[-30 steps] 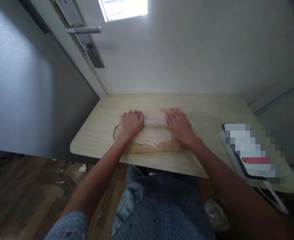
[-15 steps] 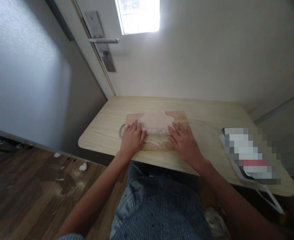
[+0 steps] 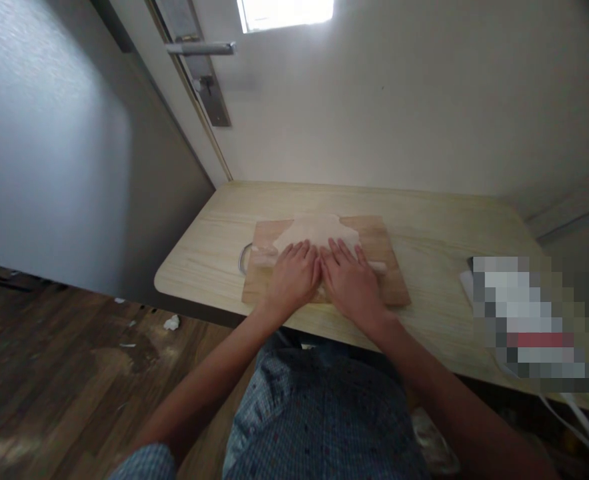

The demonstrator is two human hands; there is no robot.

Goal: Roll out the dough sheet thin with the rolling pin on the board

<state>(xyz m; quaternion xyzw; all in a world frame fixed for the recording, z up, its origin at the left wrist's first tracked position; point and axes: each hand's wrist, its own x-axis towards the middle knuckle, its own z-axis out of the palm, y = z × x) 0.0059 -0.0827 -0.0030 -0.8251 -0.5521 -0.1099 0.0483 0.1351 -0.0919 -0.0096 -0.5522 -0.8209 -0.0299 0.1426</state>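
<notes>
A wooden rolling pin [image 3: 378,267] lies crosswise on a thin sheet of pale dough [image 3: 319,228]. Under the dough is a wooden cutting board [image 3: 394,280] with a metal ring handle [image 3: 244,259] at its left end. My left hand [image 3: 297,273] rests flat over the pin's middle, fingers stretched forward. Beside it, my right hand [image 3: 349,277] also lies flat on the pin with its fingers extended and slightly spread. The two thumbs nearly meet. Both hands hide the middle of the pin and part of the dough.
The board sits on a light wooden table [image 3: 199,247] against a white door with a metal handle [image 3: 201,49]. A blurred-out device [image 3: 529,320] with a white cable [image 3: 584,423] lies at the table's right. White scraps [image 3: 171,323] are on the floor at left.
Both hands have moved inward along the rolling pin, from near its two ends to its middle, so the pin's ends now show. The camera view has tilted down slightly.
</notes>
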